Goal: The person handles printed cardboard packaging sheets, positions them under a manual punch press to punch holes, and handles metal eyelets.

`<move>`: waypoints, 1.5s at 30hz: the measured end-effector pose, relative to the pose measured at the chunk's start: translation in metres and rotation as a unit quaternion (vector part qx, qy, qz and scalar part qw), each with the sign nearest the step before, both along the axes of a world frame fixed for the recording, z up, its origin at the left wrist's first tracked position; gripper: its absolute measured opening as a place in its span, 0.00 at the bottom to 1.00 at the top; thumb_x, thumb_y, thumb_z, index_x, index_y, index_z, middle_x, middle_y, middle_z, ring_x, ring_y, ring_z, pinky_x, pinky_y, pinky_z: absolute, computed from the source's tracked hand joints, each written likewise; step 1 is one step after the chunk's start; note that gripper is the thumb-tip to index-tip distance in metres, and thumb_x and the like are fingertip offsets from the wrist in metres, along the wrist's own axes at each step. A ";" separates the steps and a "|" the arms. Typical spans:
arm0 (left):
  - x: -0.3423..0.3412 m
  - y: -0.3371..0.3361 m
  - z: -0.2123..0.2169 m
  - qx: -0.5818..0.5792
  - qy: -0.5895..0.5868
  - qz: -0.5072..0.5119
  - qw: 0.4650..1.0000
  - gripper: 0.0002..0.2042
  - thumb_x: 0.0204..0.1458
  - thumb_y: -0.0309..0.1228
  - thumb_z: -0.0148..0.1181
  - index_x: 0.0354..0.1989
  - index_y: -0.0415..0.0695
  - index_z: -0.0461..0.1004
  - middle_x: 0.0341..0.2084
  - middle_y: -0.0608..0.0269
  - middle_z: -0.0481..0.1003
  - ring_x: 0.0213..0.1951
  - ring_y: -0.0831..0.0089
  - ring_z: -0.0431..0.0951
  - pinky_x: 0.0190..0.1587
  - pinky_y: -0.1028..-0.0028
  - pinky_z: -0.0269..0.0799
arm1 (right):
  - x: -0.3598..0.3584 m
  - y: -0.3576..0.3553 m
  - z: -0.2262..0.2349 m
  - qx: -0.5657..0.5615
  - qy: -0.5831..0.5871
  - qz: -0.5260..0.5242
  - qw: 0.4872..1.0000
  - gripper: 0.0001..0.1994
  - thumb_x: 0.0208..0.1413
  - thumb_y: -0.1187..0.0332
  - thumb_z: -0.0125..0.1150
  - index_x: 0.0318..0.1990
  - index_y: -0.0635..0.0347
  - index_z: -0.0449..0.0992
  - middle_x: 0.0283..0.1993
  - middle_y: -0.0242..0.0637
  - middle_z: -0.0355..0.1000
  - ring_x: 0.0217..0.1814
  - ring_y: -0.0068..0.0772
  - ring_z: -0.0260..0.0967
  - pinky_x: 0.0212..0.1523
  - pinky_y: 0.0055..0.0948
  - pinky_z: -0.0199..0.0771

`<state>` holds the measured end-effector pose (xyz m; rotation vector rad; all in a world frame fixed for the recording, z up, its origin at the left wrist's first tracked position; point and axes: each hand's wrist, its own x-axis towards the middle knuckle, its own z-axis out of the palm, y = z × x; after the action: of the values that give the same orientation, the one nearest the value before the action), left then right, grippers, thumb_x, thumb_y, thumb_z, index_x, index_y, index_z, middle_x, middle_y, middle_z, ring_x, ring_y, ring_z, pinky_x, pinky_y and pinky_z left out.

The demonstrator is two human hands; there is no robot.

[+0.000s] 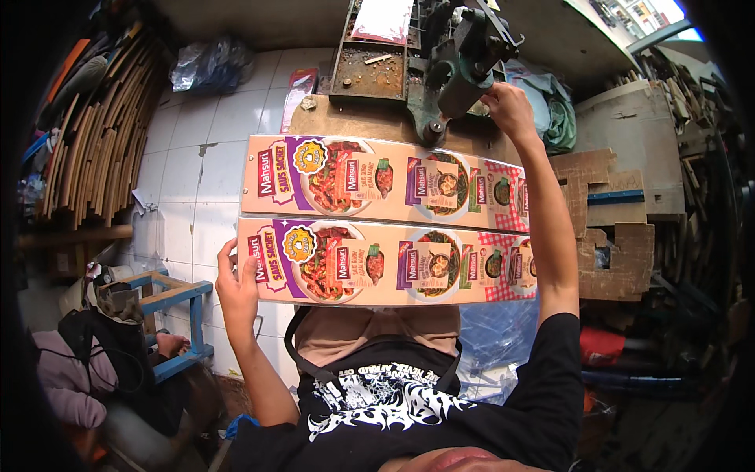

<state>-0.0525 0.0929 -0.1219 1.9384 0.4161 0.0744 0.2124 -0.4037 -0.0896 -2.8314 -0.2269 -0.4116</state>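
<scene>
Two long peach printed panels with food pictures lie side by side, a far panel (385,177) and a near panel (377,263). My left hand (237,283) grips the left end of the near panel, thumb on top and the other fingers at its edge. Past the far panel stands a green cast-metal press (464,86), its lower tip just above that panel's far edge. My right hand (510,108) is closed at the right side of the press; what its fingers hold is hidden. My right forearm passes over the panels' right ends.
A compartment tray (370,72) with small bits adjoins the press on a brown board (314,122). Brown boards (102,134) stand stacked at left, near a blue stool frame (197,295) and a person's foot (171,344). Cut brown sheets (629,259) and a green bag (557,126) lie at right.
</scene>
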 end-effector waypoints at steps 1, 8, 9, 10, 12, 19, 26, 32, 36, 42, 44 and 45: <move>-0.002 0.000 0.001 0.000 -0.001 0.002 1.000 0.20 0.62 0.28 0.56 0.61 0.37 0.64 0.38 0.52 0.76 0.38 0.70 0.81 0.38 0.72 0.79 | -0.003 0.002 0.003 0.000 -0.001 0.002 1.000 0.07 0.54 0.66 0.63 0.37 0.57 0.82 0.38 0.44 0.78 0.44 0.48 0.76 0.47 0.42 0.74; -0.005 0.000 0.000 0.096 -0.045 0.010 0.994 0.19 0.59 0.28 0.60 0.57 0.35 0.69 0.48 0.49 0.74 0.47 0.64 0.78 0.46 0.67 0.77 | -0.022 0.010 0.013 0.167 -0.002 -0.025 0.986 0.07 0.57 0.67 0.62 0.39 0.61 0.80 0.38 0.41 0.79 0.37 0.36 0.77 0.41 0.34 0.76; -0.005 0.000 0.000 0.119 -0.054 0.012 0.991 0.19 0.57 0.29 0.62 0.55 0.35 0.71 0.49 0.49 0.74 0.49 0.61 0.78 0.47 0.64 0.76 | -0.029 0.012 0.014 0.240 0.002 -0.028 0.970 0.08 0.59 0.68 0.62 0.40 0.63 0.79 0.38 0.40 0.79 0.36 0.31 0.77 0.41 0.30 0.76; -0.009 0.002 -0.001 0.121 -0.050 0.019 0.991 0.19 0.57 0.29 0.62 0.55 0.35 0.71 0.49 0.49 0.74 0.49 0.61 0.78 0.47 0.64 0.76 | -0.039 0.015 0.015 0.241 0.006 -0.021 0.970 0.08 0.59 0.68 0.62 0.40 0.63 0.79 0.38 0.40 0.79 0.36 0.31 0.77 0.41 0.30 0.76; -0.008 0.007 -0.006 0.139 -0.075 0.019 0.987 0.19 0.56 0.30 0.64 0.54 0.35 0.73 0.50 0.50 0.74 0.50 0.60 0.77 0.49 0.64 0.75 | -0.067 0.012 0.020 0.570 0.078 0.035 0.817 0.08 0.61 0.70 0.61 0.41 0.66 0.77 0.37 0.38 0.78 0.36 0.24 0.74 0.41 0.25 0.76; 0.003 0.005 0.001 0.108 -0.050 0.023 0.993 0.18 0.55 0.29 0.65 0.53 0.36 0.75 0.49 0.53 0.75 0.49 0.63 0.77 0.46 0.66 0.77 | -0.215 -0.074 0.008 0.614 -0.036 -0.123 0.779 0.10 0.65 0.68 0.58 0.45 0.67 0.77 0.32 0.29 0.72 0.33 0.19 0.69 0.38 0.21 0.75; 0.006 0.008 0.004 0.123 -0.036 0.028 0.991 0.16 0.56 0.29 0.65 0.50 0.33 0.75 0.44 0.51 0.78 0.47 0.66 0.79 0.43 0.70 0.78 | -0.322 -0.098 -0.072 0.436 -0.024 -0.323 0.840 0.15 0.67 0.61 0.55 0.42 0.67 0.78 0.35 0.31 0.76 0.33 0.17 0.70 0.37 0.19 0.72; 0.004 0.006 0.002 0.135 -0.046 0.038 0.989 0.15 0.56 0.28 0.65 0.49 0.32 0.76 0.42 0.52 0.79 0.45 0.66 0.80 0.48 0.70 0.75 | -0.342 -0.069 -0.079 0.499 -0.041 -0.289 0.816 0.13 0.67 0.64 0.57 0.41 0.68 0.78 0.38 0.34 0.78 0.37 0.19 0.72 0.41 0.21 0.73; 0.003 0.004 0.003 0.134 -0.050 0.044 0.989 0.15 0.55 0.27 0.65 0.48 0.32 0.77 0.42 0.51 0.79 0.45 0.66 0.80 0.48 0.70 0.75 | -0.342 -0.057 -0.071 0.461 -0.053 -0.311 0.829 0.14 0.66 0.64 0.58 0.41 0.70 0.80 0.35 0.33 0.78 0.36 0.16 0.71 0.40 0.20 0.72; 0.003 0.004 0.003 0.128 -0.051 0.044 0.990 0.17 0.57 0.29 0.64 0.51 0.31 0.76 0.42 0.51 0.80 0.44 0.71 0.79 0.49 0.73 0.74 | -0.343 -0.055 -0.069 0.442 -0.055 -0.322 0.835 0.14 0.66 0.64 0.58 0.41 0.69 0.80 0.35 0.33 0.78 0.36 0.16 0.71 0.39 0.20 0.72; 0.005 0.005 0.002 0.106 -0.050 0.051 0.992 0.16 0.56 0.28 0.64 0.50 0.31 0.76 0.42 0.50 0.80 0.44 0.68 0.80 0.48 0.72 0.75 | -0.343 -0.054 -0.068 0.436 -0.054 -0.327 0.837 0.14 0.66 0.64 0.58 0.41 0.70 0.80 0.35 0.33 0.78 0.36 0.16 0.71 0.39 0.20 0.72; 0.005 0.005 0.001 0.106 -0.050 0.049 0.992 0.16 0.56 0.28 0.64 0.50 0.31 0.76 0.42 0.50 0.80 0.44 0.68 0.80 0.48 0.72 0.75 | -0.344 -0.054 -0.067 0.429 -0.053 -0.332 0.839 0.14 0.66 0.64 0.58 0.41 0.70 0.80 0.35 0.33 0.78 0.36 0.17 0.71 0.39 0.20 0.72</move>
<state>-0.0476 0.0981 -0.1204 2.1118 0.4517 0.2896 -0.1311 -0.4574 -0.1567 -1.9025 0.7628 -0.6074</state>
